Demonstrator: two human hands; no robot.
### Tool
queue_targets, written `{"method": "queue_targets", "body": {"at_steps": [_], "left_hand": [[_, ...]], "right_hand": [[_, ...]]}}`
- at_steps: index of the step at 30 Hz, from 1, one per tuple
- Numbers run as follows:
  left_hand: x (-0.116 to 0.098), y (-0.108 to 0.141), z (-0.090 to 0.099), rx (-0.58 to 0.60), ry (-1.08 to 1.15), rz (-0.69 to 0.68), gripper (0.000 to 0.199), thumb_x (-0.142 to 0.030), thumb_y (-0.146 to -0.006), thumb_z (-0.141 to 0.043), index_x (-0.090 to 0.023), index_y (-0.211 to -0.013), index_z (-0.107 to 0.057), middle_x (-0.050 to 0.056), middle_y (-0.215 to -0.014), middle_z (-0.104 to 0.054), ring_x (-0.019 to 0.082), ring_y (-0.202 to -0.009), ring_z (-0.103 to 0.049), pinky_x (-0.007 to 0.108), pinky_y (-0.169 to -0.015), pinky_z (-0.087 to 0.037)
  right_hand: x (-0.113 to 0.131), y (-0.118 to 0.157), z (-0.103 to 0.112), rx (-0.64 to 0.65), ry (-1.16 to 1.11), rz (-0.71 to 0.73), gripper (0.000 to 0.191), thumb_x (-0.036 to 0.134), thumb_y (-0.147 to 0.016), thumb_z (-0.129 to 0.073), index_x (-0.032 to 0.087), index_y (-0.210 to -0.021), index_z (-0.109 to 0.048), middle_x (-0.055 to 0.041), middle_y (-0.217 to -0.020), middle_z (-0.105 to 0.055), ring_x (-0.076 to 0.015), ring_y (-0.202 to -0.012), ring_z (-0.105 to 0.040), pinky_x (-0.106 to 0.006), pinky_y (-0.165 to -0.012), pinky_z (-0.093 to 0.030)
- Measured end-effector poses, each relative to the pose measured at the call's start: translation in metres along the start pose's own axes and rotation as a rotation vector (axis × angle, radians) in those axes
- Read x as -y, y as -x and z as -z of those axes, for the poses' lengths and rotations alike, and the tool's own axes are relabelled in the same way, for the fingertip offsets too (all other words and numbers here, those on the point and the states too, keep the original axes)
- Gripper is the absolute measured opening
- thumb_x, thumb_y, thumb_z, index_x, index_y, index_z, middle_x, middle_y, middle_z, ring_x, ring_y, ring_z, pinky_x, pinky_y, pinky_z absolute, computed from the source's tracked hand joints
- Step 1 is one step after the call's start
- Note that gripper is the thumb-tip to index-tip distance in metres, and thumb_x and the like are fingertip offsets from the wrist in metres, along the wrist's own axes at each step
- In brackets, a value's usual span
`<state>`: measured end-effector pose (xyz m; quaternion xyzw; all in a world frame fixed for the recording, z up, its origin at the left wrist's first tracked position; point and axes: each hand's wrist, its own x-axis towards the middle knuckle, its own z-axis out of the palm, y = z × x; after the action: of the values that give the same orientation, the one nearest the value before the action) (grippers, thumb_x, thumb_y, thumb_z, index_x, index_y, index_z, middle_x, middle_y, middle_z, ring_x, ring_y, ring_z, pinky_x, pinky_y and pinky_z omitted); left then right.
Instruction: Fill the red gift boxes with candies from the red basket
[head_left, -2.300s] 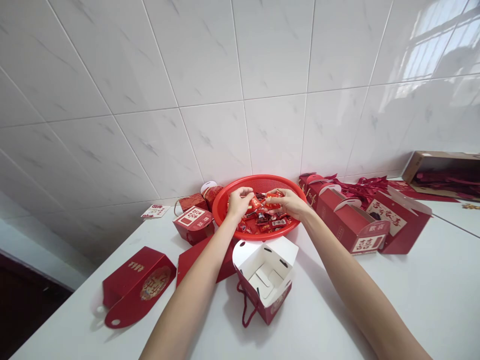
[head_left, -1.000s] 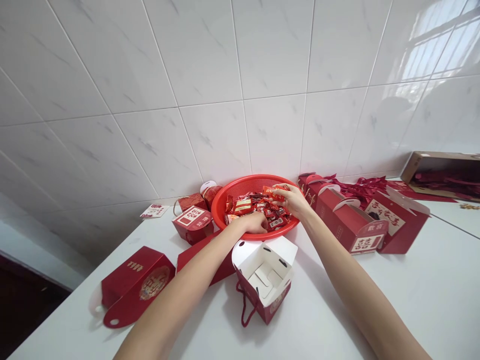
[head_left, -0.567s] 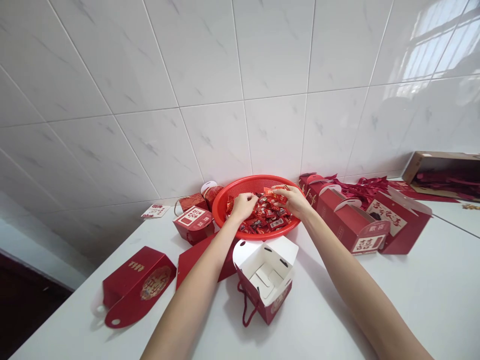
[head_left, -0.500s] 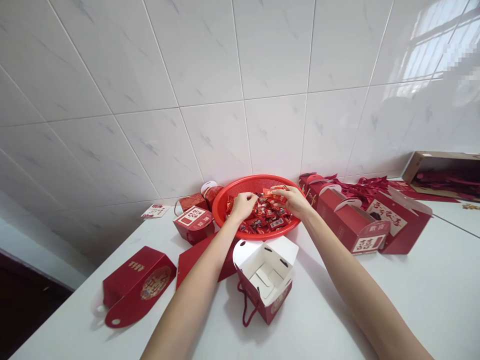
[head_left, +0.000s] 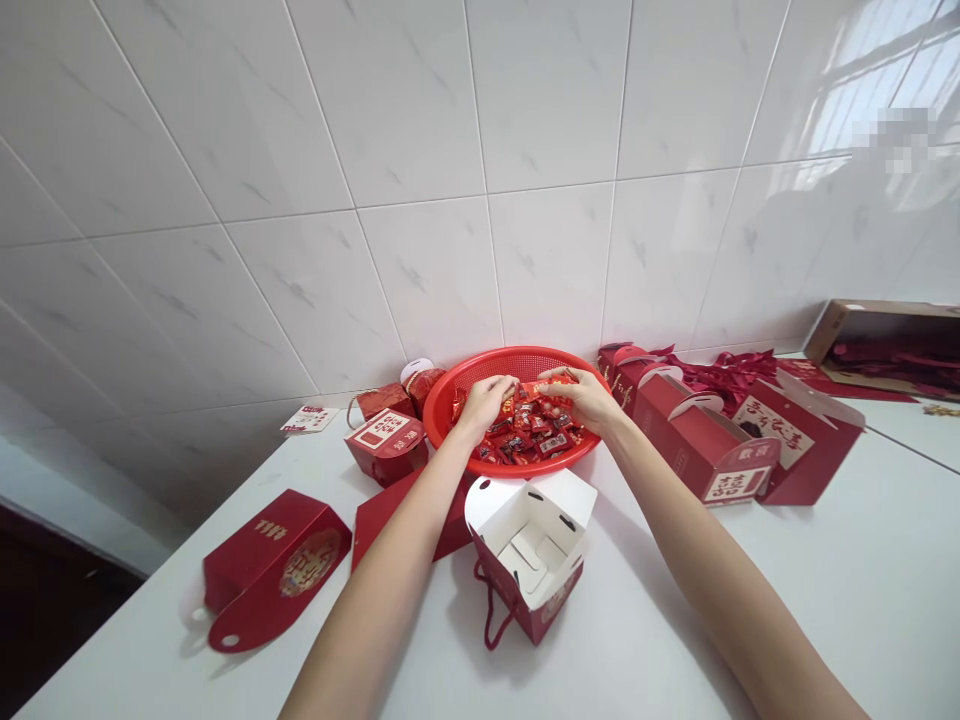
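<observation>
A red plastic basket (head_left: 517, 467) holds a heap of small red-wrapped candies (head_left: 529, 430). Over the heap, my right hand (head_left: 591, 402) grips red wrapped candies (head_left: 538, 388) between thumb and fingers. My left hand (head_left: 486, 404), closed and close beside it, has its fingertips at the left end of these candies; its grip is partly hidden. In front of the basket stands an open red gift box (head_left: 551, 620) with a white inside and a dark red cord handle (head_left: 491, 610). No contents show in the box.
A folded red box (head_left: 274, 560) lies at left. A red card piece (head_left: 405, 515) is under my left forearm. Closed red boxes (head_left: 384, 445) stand left of the basket, more red boxes (head_left: 705, 440) at right. Behind are dark red ribbons (head_left: 739, 375) and a cardboard box (head_left: 832, 335) against the tiled wall.
My left hand has moved slightly right and up, closing in on the candies in my right hand. My right fingers have curled around them a little more. The boxes have stayed in place.
</observation>
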<state>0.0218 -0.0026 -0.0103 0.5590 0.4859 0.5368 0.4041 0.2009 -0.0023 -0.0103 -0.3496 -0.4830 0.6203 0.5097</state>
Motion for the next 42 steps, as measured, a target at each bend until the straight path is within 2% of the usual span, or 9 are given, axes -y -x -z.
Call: {"method": "queue_targets", "body": {"at_steps": [7,14,21,26,30,32,35,39,42], "left_hand": [[-0.002,0.0,0.003,-0.004,0.061,0.135,0.03,-0.013,-0.071,-0.054,-0.019,-0.093,-0.074,0.006,-0.084,-0.075,0.021,-0.084,-0.071,0.035,-0.082,-0.055],[0.004,0.0,0.003,-0.027,-0.038,0.031,0.04,-0.001,-0.06,-0.061,-0.018,-0.095,-0.071,0.008,-0.104,-0.074,0.023,-0.104,-0.068,0.036,-0.094,-0.052],[0.004,0.001,0.003,-0.049,-0.061,0.078,0.038,-0.003,-0.061,-0.06,-0.018,-0.094,-0.072,0.008,-0.105,-0.073,0.022,-0.096,-0.068,0.037,-0.089,-0.054],[-0.002,0.003,0.0,0.09,-0.011,0.167,0.036,-0.007,-0.063,-0.054,-0.017,-0.093,-0.072,0.007,-0.101,-0.073,0.017,-0.085,-0.065,0.029,-0.076,-0.052],[-0.006,0.006,0.0,0.183,0.043,0.245,0.019,-0.019,-0.069,-0.062,-0.016,-0.085,-0.071,0.005,-0.088,-0.07,0.015,-0.074,-0.061,0.025,-0.063,-0.048],[-0.007,0.007,0.001,0.182,0.046,0.23,0.015,-0.024,-0.066,-0.072,-0.017,-0.079,-0.069,0.003,-0.083,-0.068,0.014,-0.073,-0.06,0.024,-0.063,-0.046],[-0.007,0.007,0.003,0.163,0.069,0.164,0.026,-0.028,-0.057,-0.083,-0.017,-0.076,-0.069,0.001,-0.08,-0.068,0.015,-0.076,-0.061,0.026,-0.068,-0.046],[-0.007,0.006,0.004,0.14,0.104,-0.008,0.035,-0.035,-0.049,-0.089,-0.016,-0.073,-0.07,0.001,-0.074,-0.068,0.016,-0.077,-0.061,0.031,-0.08,-0.048],[-0.007,0.006,0.004,0.138,0.103,-0.061,0.038,-0.037,-0.048,-0.089,-0.016,-0.073,-0.071,0.0,-0.073,-0.069,0.016,-0.076,-0.061,0.033,-0.084,-0.048]], "right_hand": [[0.001,0.0,-0.001,-0.046,-0.012,0.024,0.027,0.016,-0.058,-0.083,0.019,-0.079,-0.067,-0.0008,-0.07,-0.07,-0.0126,-0.056,-0.062,-0.023,-0.049,-0.05],[0.002,0.002,-0.002,-0.052,-0.026,0.014,0.026,0.016,-0.057,-0.082,0.019,-0.078,-0.068,-0.0004,-0.07,-0.069,-0.0123,-0.058,-0.062,-0.023,-0.051,-0.05],[0.002,0.001,0.0,0.006,-0.02,0.009,0.033,0.021,-0.053,-0.087,0.019,-0.08,-0.068,0.0005,-0.071,-0.068,-0.0117,-0.059,-0.061,-0.023,-0.053,-0.048],[0.003,0.002,0.0,0.068,-0.048,0.007,0.036,0.023,-0.049,-0.088,0.018,-0.079,-0.069,0.0012,-0.069,-0.067,-0.011,-0.059,-0.059,-0.022,-0.051,-0.045],[0.004,0.003,-0.001,0.07,-0.055,0.001,0.036,0.022,-0.048,-0.088,0.018,-0.078,-0.07,0.0013,-0.069,-0.068,-0.0114,-0.061,-0.059,-0.022,-0.051,-0.045],[0.004,0.003,-0.001,0.058,-0.049,0.001,0.035,0.021,-0.049,-0.088,0.018,-0.079,-0.07,0.0008,-0.07,-0.068,-0.0118,-0.062,-0.06,-0.023,-0.053,-0.047],[0.004,0.002,0.0,0.023,-0.044,-0.008,0.034,0.021,-0.051,-0.087,0.019,-0.08,-0.069,0.0005,-0.071,-0.069,-0.0116,-0.061,-0.06,-0.023,-0.053,-0.047],[0.002,0.001,0.002,0.01,-0.034,-0.013,0.035,0.022,-0.054,-0.087,0.019,-0.083,-0.068,-0.0007,-0.077,-0.071,-0.0126,-0.063,-0.062,-0.024,-0.054,-0.048],[0.002,0.0,0.003,0.055,-0.023,-0.008,0.036,0.024,-0.057,-0.087,0.019,-0.087,-0.068,-0.0009,-0.078,-0.071,-0.0133,-0.064,-0.063,-0.025,-0.056,-0.05]]}}
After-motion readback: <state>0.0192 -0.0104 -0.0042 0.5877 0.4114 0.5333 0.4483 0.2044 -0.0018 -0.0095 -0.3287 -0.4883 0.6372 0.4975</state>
